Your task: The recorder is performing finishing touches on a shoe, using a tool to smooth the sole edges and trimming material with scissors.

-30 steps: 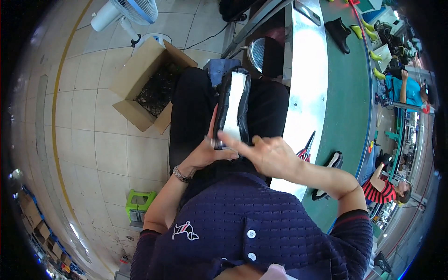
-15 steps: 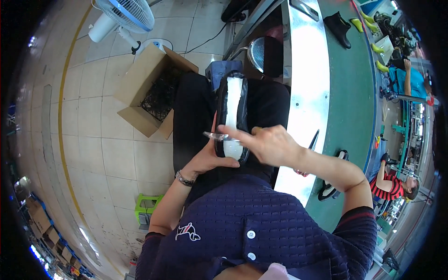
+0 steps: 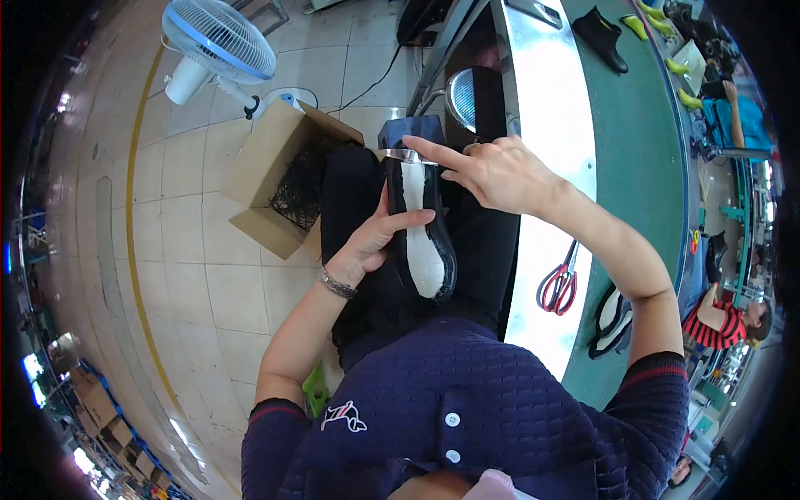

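A black shoe upper with a white insole face lies sole-up on my lap. My left hand grips its left side, thumb across the white sole. My right hand hovers over the heel end, index finger stretched left, touching a thin shiny metal tool that lies across the shoe. I cannot tell whether the fingers pinch the tool or only press it.
A shiny metal bench edge runs along my right, with red-handled scissors and a green belt carrying black shoes. An open cardboard box and a floor fan stand at left. Other workers sit far right.
My right hand has moved up along the shoe from its middle to the heel end, and the metal tool went with it. My left hand keeps its hold.
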Action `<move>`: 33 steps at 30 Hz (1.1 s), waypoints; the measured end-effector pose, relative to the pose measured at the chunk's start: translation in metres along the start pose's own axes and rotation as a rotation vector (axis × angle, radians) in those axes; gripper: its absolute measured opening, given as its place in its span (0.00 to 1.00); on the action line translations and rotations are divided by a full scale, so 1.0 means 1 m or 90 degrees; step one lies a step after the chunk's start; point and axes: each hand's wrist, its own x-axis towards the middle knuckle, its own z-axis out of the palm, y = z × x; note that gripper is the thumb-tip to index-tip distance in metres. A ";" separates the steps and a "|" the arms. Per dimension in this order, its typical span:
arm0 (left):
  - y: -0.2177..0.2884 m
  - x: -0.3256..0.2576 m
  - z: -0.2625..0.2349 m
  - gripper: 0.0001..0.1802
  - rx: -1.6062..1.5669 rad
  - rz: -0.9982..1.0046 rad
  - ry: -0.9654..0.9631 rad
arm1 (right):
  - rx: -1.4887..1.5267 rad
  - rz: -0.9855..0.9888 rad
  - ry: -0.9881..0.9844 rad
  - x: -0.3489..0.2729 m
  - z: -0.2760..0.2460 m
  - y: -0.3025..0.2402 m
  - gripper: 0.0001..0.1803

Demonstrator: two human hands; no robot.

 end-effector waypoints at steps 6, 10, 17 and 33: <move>0.005 0.003 0.006 0.48 -0.007 -0.020 0.005 | 0.112 -0.013 0.014 -0.006 0.023 -0.005 0.37; 0.002 -0.006 0.012 0.46 0.008 -0.017 0.014 | 0.114 0.005 0.144 -0.016 0.023 0.001 0.33; -0.012 -0.025 0.008 0.68 0.173 0.151 -0.103 | 0.878 0.239 0.174 -0.084 0.025 -0.016 0.20; -0.051 0.004 0.012 0.39 0.177 0.178 -0.047 | 1.148 0.271 -0.108 -0.119 0.115 -0.064 0.21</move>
